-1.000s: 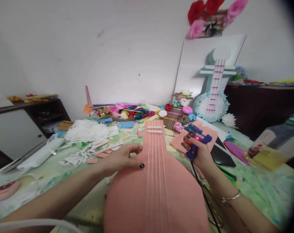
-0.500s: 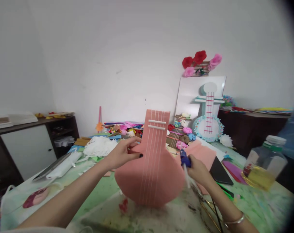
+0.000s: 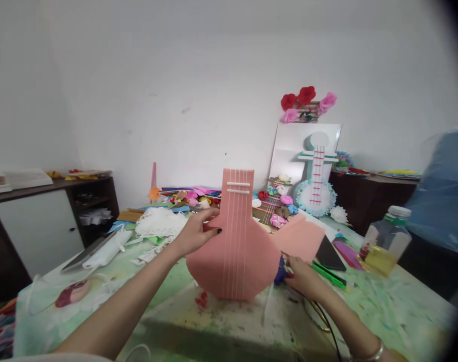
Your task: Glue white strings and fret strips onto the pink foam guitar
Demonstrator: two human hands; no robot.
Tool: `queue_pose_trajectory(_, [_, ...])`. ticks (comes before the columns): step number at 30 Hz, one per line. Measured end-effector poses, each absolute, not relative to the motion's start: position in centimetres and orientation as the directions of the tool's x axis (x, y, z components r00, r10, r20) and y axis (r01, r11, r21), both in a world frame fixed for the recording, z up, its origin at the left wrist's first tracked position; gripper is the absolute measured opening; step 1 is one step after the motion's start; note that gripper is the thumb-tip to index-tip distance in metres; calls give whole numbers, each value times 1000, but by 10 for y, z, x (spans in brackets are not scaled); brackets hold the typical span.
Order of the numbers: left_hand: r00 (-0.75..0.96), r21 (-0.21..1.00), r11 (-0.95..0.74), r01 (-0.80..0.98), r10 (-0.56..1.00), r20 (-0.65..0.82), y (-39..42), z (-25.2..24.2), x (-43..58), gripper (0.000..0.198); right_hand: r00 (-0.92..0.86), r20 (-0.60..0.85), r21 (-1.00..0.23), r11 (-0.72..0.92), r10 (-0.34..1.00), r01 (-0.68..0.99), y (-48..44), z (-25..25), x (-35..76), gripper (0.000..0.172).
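A pink paper-covered lute-shaped craft (image 3: pixel 266 251) stands upright on the table, with white strings down its front and two white bars across its neck. My left hand (image 3: pixel 197 233) holds its left edge where the neck widens, thumb on the front and the other fingers partly behind. Low by the craft's right edge, my right hand (image 3: pixel 303 277) is closed round a dark blue glue gun (image 3: pixel 280 271). Part of the gun is hidden behind the craft and my fingers. A dark cord (image 3: pixel 332 327) runs down from below this hand.
Behind lie white lacy material (image 3: pixel 159 223), colourful paper scraps and a pink sheet (image 3: pixel 300 239). A finished blue-and-white lute (image 3: pixel 316 186) leans against a white board. To the right are a green cutter (image 3: pixel 329 274), a dark flat tablet (image 3: pixel 330 254) and a bottle of yellow liquid (image 3: pixel 385 244).
My right hand has lowered with the glue gun, which now sits close to the craft's lower right edge. My left hand keeps its hold. The whole view has shifted slightly.
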State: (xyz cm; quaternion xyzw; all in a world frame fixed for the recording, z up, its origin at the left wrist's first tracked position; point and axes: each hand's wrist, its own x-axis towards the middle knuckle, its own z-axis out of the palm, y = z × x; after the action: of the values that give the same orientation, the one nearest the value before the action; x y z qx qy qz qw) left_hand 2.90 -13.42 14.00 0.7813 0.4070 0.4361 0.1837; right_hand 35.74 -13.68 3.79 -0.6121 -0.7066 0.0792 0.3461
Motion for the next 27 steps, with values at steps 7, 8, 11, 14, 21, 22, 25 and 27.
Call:
queue_pose_trajectory(7, [320, 631, -627, 457, 778, 541, -130, 137, 31, 34, -26, 629, -676, 564, 777, 475, -143, 132, 321, 24])
queue_pose_trajectory(8, [325, 612, -645, 457, 762, 560, -130, 136, 32, 33, -49, 641, -686, 600, 766, 412, -143, 143, 309, 30])
queue_pose_trajectory(11, [310, 536, -720, 441, 683, 661, -131, 136, 41, 37, -115, 598, -801, 596, 793, -55, -142, 165, 273, 38])
queue_pose_trajectory(14, [236, 492, -799, 347, 582, 778, -132, 136, 54, 59, -107, 539, -806, 474, 836, -355, -139, 171, 251, 36])
queue_pose_trajectory(21, [148, 407, -890, 203, 439, 886, -124, 134, 80, 69, -35, 549, -758, 479, 835, -443, -137, 171, 235, 27])
queue_pose_trajectory(22, [147, 380, -893, 242, 421, 895, -123, 134, 81, 67, -35, 550, -755, 479, 834, -448, -138, 171, 234, 27])
queue_pose_trajectory(25, [146, 306, -888, 344, 373, 916, -123, 135, 80, 60, -62, 553, -747, 462, 831, -478, -137, 172, 234, 25])
queue_pose_trajectory(27, [139, 299, -882, 364, 369, 919, -123, 136, 79, 57, -84, 553, -743, 445, 829, -500, -137, 173, 234, 23])
